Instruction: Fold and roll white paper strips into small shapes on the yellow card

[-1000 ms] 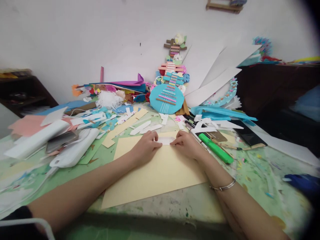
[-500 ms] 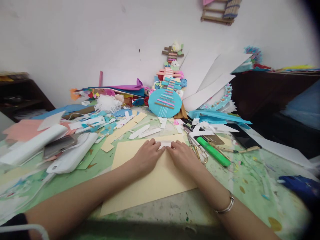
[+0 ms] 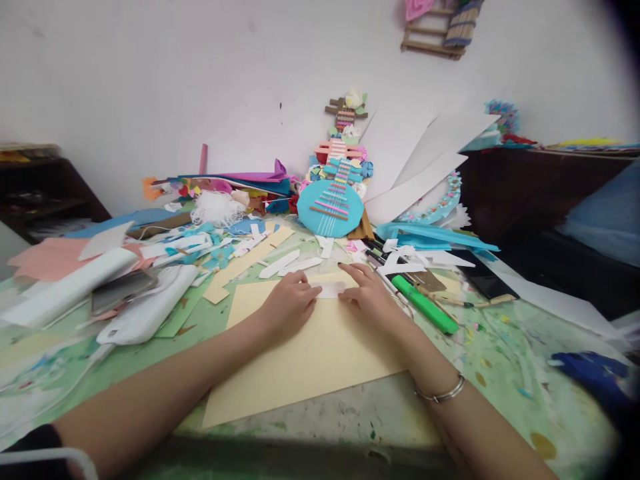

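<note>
Wider apart than a moment ago, the left hand (image 3: 290, 301) and right hand (image 3: 371, 303) bare a white strip (image 3: 330, 290) mid-frame over the cream sheet (image 3: 295, 367); left fingers pinch one end, right fingers fan at the other, whether gripping I can't tell

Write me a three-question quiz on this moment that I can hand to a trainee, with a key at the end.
1. Fill in: a small ____ strip lies between the fingers of the left hand and the right hand, above the cream sheet.
2. Multiple choice: on which side is the bracelet worn? A, left; B, right; C, both.
3. True or false: the green item lies to the right of the cream sheet.

Key: 1, white; 2, B; 3, true.
</note>
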The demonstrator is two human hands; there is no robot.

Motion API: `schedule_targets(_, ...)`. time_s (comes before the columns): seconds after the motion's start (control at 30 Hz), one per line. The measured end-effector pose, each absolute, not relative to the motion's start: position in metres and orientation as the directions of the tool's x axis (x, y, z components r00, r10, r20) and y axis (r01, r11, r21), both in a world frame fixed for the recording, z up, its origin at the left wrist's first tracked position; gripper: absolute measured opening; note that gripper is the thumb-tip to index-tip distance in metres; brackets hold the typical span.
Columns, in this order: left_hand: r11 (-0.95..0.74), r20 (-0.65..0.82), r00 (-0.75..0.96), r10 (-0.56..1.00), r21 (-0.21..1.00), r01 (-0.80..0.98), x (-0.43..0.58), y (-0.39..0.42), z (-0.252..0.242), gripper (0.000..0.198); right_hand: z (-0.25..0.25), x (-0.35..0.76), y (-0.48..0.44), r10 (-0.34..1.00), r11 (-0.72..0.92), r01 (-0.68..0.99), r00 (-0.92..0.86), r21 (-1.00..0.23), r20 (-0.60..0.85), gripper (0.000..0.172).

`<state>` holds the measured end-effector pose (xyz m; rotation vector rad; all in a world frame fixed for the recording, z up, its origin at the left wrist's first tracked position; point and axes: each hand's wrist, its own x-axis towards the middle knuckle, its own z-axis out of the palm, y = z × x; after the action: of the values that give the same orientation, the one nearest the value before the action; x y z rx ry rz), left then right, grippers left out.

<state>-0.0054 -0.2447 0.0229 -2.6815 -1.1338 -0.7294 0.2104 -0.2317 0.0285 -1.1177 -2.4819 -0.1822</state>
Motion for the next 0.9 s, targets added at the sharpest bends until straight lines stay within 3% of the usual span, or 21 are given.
schedule_targets(0.13, -0.671, 0.574, 0.471, 0.67, 0.198, 0.714, -0.01, -0.235, 0.014, 0.022, 0.026, 0.216, -0.224, 0.67, 0.732, 0.668, -0.666, -0.137, 0.329, 0.027)
schedule_targets(0.3, -0.571, 0.496, 0.343, 0.797, 0.437, 0.695, -0.012, -0.226, 0.012, 0.023, 0.033, 0.216, -0.228, 0.709, 0.683, 0.718, -0.608, -0.132, 0.357, 0.022)
schedule_targets(0.6, -0.527, 0.48, 0.321, 0.816, 0.391, 0.755, -0.011, -0.223, 0.017, 0.027, 0.031, 0.224, -0.226, 0.746, 0.653, 0.702, -0.531, -0.285, 0.401, 0.021)
schedule_targets(0.9, -0.401, 0.293, 0.278, 0.915, 0.574, 0.714, -0.011, -0.223, 0.023, 0.019, 0.032, 0.227, -0.221, 0.771, 0.637, 0.649, -0.542, -0.416, 0.335, 0.026)
